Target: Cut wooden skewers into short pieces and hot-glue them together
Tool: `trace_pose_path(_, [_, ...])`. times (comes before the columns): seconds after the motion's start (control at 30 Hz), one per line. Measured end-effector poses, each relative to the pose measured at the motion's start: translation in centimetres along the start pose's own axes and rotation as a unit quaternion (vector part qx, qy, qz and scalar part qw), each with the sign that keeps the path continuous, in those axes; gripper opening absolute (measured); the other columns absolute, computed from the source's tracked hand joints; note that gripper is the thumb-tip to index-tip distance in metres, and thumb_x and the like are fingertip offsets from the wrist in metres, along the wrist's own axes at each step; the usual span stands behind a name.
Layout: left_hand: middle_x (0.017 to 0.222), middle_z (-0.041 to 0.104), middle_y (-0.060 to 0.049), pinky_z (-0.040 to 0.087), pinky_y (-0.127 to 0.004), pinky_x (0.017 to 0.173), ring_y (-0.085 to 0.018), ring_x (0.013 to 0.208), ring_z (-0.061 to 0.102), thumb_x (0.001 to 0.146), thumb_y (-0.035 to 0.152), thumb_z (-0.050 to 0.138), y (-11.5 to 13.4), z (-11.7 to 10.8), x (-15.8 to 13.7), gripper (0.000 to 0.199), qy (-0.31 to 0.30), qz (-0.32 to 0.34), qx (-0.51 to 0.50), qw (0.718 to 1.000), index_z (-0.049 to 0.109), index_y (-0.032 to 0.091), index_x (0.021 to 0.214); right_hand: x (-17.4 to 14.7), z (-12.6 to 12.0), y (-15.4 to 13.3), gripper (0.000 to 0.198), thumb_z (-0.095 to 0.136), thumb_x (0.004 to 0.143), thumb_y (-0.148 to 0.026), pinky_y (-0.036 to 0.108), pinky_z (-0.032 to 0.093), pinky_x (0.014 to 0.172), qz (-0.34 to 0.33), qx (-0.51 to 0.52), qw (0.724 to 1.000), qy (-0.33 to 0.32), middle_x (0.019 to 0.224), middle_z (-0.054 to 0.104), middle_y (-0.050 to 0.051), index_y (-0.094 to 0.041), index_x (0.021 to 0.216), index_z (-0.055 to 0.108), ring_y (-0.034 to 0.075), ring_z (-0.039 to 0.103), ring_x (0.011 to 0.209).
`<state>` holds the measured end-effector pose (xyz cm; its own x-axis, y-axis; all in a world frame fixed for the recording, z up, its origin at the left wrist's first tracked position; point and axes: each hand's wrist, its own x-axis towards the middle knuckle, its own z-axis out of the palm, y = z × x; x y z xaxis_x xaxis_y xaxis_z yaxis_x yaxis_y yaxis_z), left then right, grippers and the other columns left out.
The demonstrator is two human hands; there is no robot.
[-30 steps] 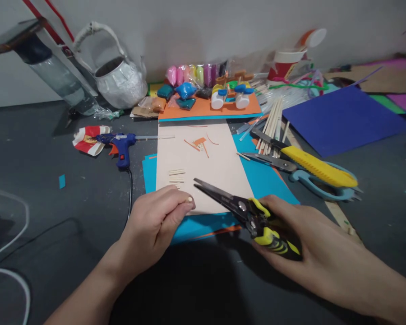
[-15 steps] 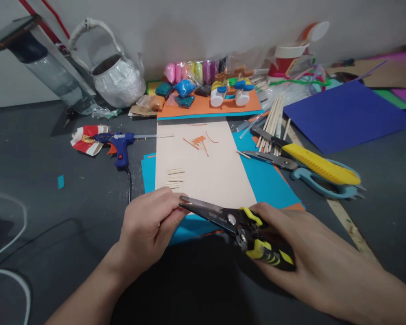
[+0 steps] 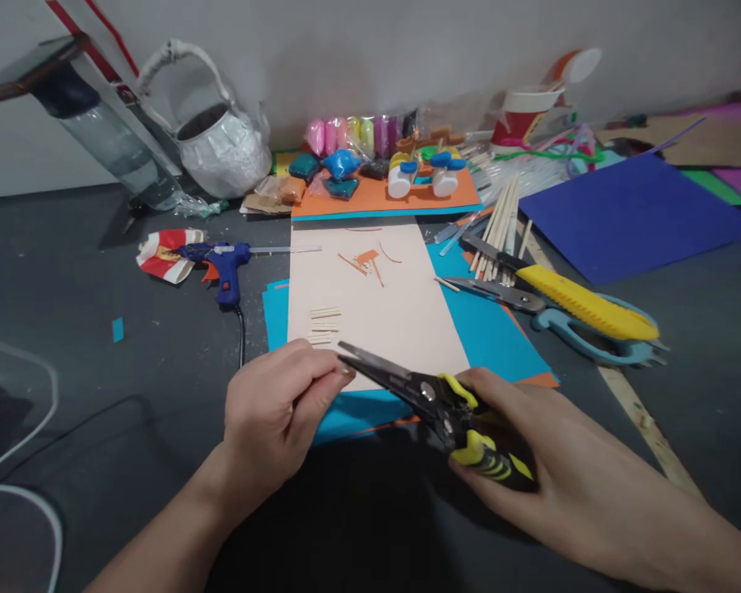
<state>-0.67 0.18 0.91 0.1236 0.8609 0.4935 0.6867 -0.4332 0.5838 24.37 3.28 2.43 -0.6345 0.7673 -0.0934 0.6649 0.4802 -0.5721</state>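
My right hand point(image 3: 543, 445) is wrapped round the black and yellow handles of a pair of shears point(image 3: 423, 394). The blades point left, their tips a little apart, close to the fingertips of my left hand point(image 3: 284, 395). Thumb and forefinger of that hand are pinched together; whatever lies between them is too small or hidden to name. Just beyond, several short cut sticks point(image 3: 325, 327) lie in small rows on a pale sheet of paper point(image 3: 401, 329). Orange scraps point(image 3: 366, 257) are scattered higher up on the same sheet.
A blue glue gun point(image 3: 227, 268) lies left of the paper. To the right are a yellow cutter point(image 3: 580, 301), blue-handled scissors point(image 3: 593, 333) and a bundle of wooden sticks point(image 3: 500, 222). Clay packets point(image 3: 342, 165), a silver basket point(image 3: 222, 152) and a paper cup point(image 3: 524, 119) stand behind.
The shears' tips have shifted slightly up and right from my left fingertips, and the thumb tip shows more. The whole view has moved a little.
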Motion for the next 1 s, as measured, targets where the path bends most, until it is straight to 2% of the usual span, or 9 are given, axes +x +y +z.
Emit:
trace_pose_path(0.1, [0.077,0.072,0.0,0.048,-0.022,0.062,-0.012,0.068,0.064,0.091,0.008,0.054,-0.04,-0.09,0.08,0.016,0.0,0.008,0.011,1.0,0.066,0.019,0.088,-0.04,-0.03,0.09,0.011,0.057,0.083,-0.025,0.028,0.048,0.056,0.007,0.017,0.998,-0.059,0.08,0.069,-0.001,-0.025,0.093,0.051,0.019,0.066,0.067])
trace_pose_path(0.13, [0.077,0.072,0.0,0.048,-0.022,0.062,-0.012,0.068,0.064,0.091,0.008,0.054,-0.03,-0.12,0.11,0.017,-0.002,0.01,0.014,1.0,0.066,0.019,0.088,-0.06,-0.04,0.14,0.012,0.056,0.083,-0.025,0.029,0.048,0.057,0.011,0.014,0.998,-0.061,0.081,0.069,0.0,-0.025,0.093,0.051,0.02,0.067,0.069])
trace_pose_path(0.3, [0.072,0.069,0.0,0.045,-0.022,0.06,-0.011,0.065,0.061,0.091,0.008,0.053,0.05,-0.22,0.16,0.017,-0.013,0.018,0.035,0.999,0.065,0.018,0.085,-0.17,-0.12,0.26,0.012,0.057,0.083,-0.025,0.032,0.048,0.06,0.003,-0.003,0.999,-0.054,0.083,0.069,0.001,-0.025,0.094,0.052,0.021,0.066,0.071])
trace_pose_path(0.5, [0.069,0.068,0.001,0.045,-0.022,0.058,-0.011,0.063,0.062,0.092,0.009,0.051,0.13,-0.08,0.2,0.021,-0.024,0.025,0.039,0.999,0.063,0.019,0.079,-0.38,-0.11,0.18,0.012,0.059,0.078,-0.022,0.03,0.046,0.055,0.005,-0.022,0.999,-0.035,0.076,0.069,0.002,-0.024,0.087,0.053,0.022,0.065,0.065])
trace_pose_path(0.63, [0.07,0.069,0.002,0.045,-0.02,0.058,-0.01,0.063,0.062,0.09,0.008,0.056,0.03,0.17,0.28,0.018,0.001,0.02,0.028,0.999,0.063,0.018,0.078,-0.3,0.22,0.41,0.01,0.058,0.08,-0.023,0.029,0.045,0.053,0.005,-0.008,1.0,-0.018,0.073,0.068,0.002,-0.024,0.089,0.052,0.021,0.064,0.061])
trace_pose_path(0.8, [0.071,0.068,0.003,0.044,-0.019,0.059,-0.008,0.062,0.059,0.09,0.006,0.056,0.05,0.1,0.34,0.016,0.015,0.017,0.021,1.0,0.064,0.017,0.081,-0.05,0.33,0.46,0.014,0.057,0.083,-0.025,0.028,0.046,0.055,0.012,0.032,0.999,-0.035,0.08,0.069,0.0,-0.025,0.094,0.049,0.019,0.065,0.064])
trace_pose_path(1.0, [0.068,0.066,0.002,0.042,-0.021,0.058,-0.01,0.061,0.058,0.092,0.008,0.053,0.05,-0.12,0.34,0.018,-0.001,0.024,0.047,0.999,0.063,0.018,0.08,-0.26,0.16,0.41,0.014,0.059,0.08,-0.024,0.03,0.047,0.058,0.006,0.007,0.999,-0.043,0.083,0.07,0.002,-0.025,0.092,0.05,0.021,0.066,0.069])
